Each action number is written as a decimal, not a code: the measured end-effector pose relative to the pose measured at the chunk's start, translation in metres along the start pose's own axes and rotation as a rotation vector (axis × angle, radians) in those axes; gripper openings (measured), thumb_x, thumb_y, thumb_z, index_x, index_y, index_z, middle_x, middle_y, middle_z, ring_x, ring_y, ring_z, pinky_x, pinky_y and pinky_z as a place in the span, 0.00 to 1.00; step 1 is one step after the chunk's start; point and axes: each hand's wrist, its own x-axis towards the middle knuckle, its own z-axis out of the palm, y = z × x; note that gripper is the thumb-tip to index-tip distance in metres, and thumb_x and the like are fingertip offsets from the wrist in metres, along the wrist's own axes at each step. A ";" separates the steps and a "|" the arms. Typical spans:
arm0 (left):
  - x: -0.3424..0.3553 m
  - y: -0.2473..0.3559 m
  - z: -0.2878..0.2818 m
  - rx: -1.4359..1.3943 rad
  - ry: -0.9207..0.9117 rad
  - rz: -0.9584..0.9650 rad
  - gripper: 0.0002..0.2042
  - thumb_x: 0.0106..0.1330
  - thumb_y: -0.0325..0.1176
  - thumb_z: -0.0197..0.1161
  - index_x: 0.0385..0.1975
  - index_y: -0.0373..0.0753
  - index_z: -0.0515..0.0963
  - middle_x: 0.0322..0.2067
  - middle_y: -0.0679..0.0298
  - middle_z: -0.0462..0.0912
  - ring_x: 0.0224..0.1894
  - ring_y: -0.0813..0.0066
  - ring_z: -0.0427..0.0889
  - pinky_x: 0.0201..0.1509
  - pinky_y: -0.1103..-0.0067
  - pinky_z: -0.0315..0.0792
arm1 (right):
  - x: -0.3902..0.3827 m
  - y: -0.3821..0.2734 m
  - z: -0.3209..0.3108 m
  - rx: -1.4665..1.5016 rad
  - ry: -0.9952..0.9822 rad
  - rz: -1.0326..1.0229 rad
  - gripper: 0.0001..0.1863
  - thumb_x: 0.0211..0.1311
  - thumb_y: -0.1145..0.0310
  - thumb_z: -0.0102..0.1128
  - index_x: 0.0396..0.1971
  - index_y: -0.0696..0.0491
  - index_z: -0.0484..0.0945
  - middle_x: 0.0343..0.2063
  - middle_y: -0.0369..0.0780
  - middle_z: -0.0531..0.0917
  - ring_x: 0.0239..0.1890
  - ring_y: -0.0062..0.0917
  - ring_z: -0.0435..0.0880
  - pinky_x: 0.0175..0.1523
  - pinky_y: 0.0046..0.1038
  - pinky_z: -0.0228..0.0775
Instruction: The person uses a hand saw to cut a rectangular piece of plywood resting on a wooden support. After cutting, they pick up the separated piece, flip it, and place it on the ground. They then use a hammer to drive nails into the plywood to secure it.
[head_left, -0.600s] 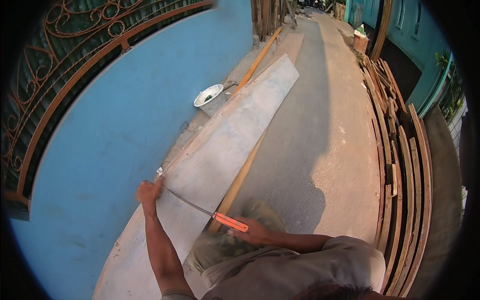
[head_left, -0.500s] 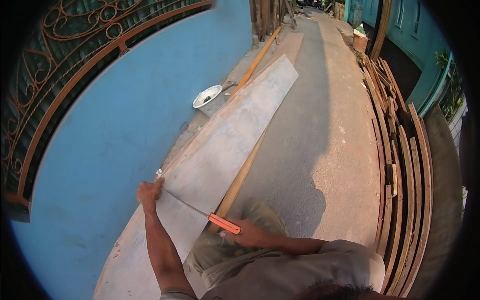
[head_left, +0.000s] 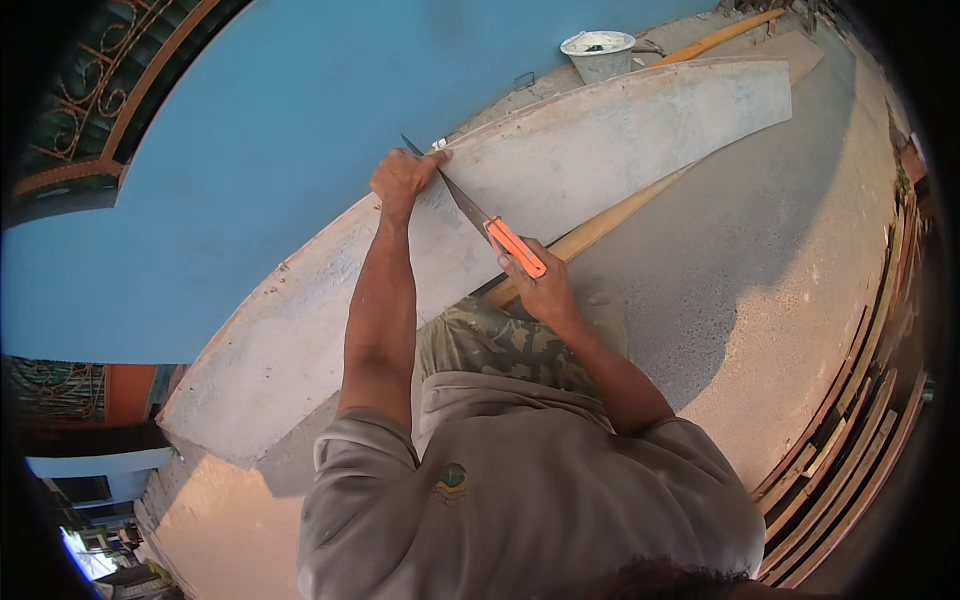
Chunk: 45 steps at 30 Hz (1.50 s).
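A long whitish board (head_left: 590,150) lies slantwise in front of me, with a worn, reddish far edge. My right hand (head_left: 545,292) is wrapped round the orange handle (head_left: 515,247) of a handsaw. Its thin dark blade (head_left: 463,202) slants across the board, and the tip reaches past the far edge. At that far edge my left hand (head_left: 402,180) grips the board, its thumb pointing right, close beside the blade. The fingers under the edge are partly hidden. A small white bit (head_left: 440,145) sits by the thumb.
A yellowish wooden beam (head_left: 610,222) runs under the board. Beyond it, by the blue wall (head_left: 270,130), stand a white bucket (head_left: 603,60) and an orange-brown pole (head_left: 725,37). Stacked timber (head_left: 845,470) lines the right side of the concrete lane (head_left: 690,290).
The view has turned, so the board lies more crosswise. The saw blade has swung steeper, its tip now past the far edge beside my left thumb. Both hands keep their holds.
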 end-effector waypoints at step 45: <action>0.018 0.008 0.023 0.150 0.010 0.090 0.39 0.51 0.70 0.59 0.42 0.33 0.83 0.44 0.49 0.84 0.52 0.51 0.80 0.57 0.66 0.71 | 0.024 0.001 0.000 -0.016 -0.116 0.150 0.24 0.64 0.56 0.61 0.52 0.58 0.74 0.30 0.50 0.83 0.38 0.44 0.83 0.43 0.37 0.74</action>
